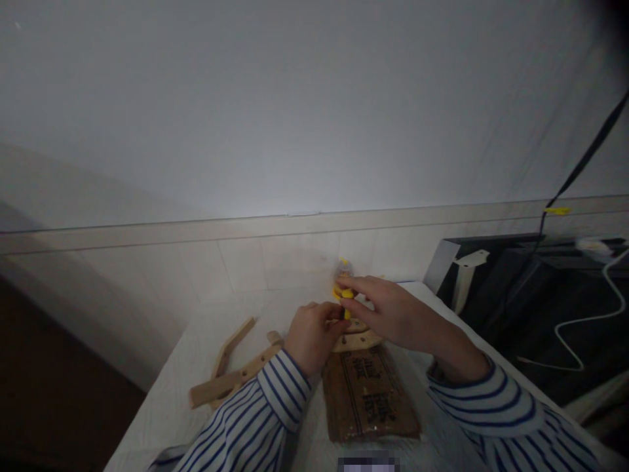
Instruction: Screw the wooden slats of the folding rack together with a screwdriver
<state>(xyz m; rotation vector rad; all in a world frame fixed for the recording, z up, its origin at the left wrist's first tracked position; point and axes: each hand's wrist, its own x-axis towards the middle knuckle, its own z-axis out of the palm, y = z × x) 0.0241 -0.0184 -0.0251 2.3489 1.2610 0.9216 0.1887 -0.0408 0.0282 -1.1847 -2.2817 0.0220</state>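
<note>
My left hand (pixel 312 335) is curled closed, its fingertips at a small yellow piece (pixel 345 295) that stands over a rounded wooden part (pixel 358 341). Reaching in from the right, my right hand (pixel 388 311) pinches the same yellow piece between finger and thumb. A small grey and yellow object (pixel 343 267) sits just behind the fingers. Both sleeves are white with blue stripes. A brown wooden plaque (pixel 369 393) with carved characters lies flat between my forearms.
Light wooden slats (pixel 230 373) joined in a V lie on the white table (pixel 167 406) left of my left arm. A tiled wall rises behind. A dark cabinet (pixel 531 295), a white bracket (pixel 466 275) and a white cable (pixel 584 321) stand to the right.
</note>
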